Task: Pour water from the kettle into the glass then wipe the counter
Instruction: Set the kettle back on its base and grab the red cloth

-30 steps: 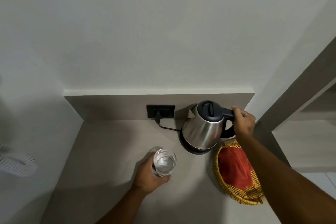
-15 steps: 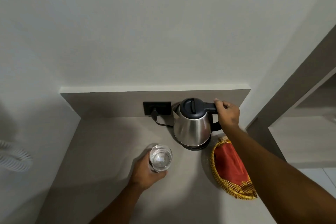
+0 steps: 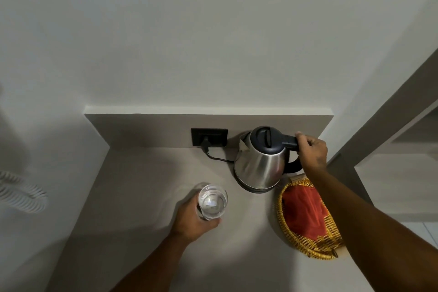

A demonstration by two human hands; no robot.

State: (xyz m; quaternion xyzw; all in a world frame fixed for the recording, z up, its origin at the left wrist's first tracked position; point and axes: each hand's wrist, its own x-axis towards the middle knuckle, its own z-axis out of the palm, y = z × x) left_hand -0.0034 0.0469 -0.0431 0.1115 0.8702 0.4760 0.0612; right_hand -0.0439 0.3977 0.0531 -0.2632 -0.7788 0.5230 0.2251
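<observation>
Plain white wall [image 3: 213, 31], black socket [image 3: 209, 137]

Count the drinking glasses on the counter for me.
1. The glass stands left of the kettle, gripped by the left hand. No other shows; the right arm hides some counter.

Grey counter [image 3: 147, 197], kettle [image 3: 259, 168] (on base), glass [image 3: 212, 202], wicker basket [image 3: 305, 243]
</observation>
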